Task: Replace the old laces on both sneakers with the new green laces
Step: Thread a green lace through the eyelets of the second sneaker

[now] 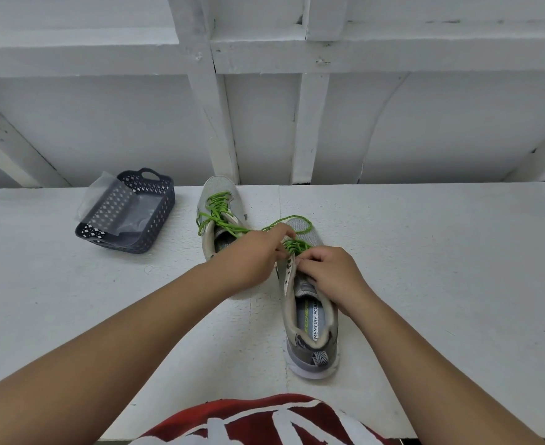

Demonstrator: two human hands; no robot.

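A red garment with white print (264, 422) fills the bottom of the view, tight against the near edge of the white worktop (441, 284). Just beyond that edge, a little right of the middle, stands the near sneaker (311, 319), grey with a white sole, heel toward the person and toe pointing to the back wall; its insole reads "MEMORY FOAM". Both hands meet over its tongue. The left hand (255, 255) has its fingers curled and pinching the green lace (292, 244) at the upper eyelets. The right hand (332, 271) rests on the sneaker's collar with fingers bent, pinching at the lace beside the eyelet row. A loop of green lace arcs over the toe of this shoe.

The far sneaker (221, 207) sits just behind and to the left, partly hidden by the left hand, its toe close to the back edge of the worktop. It is already threaded with green lace, loose ends trailing toward the hands.

Near the back left of the worktop lies a dark perforated basket (155, 216) with a clear plastic bag (110, 200) draped across it.
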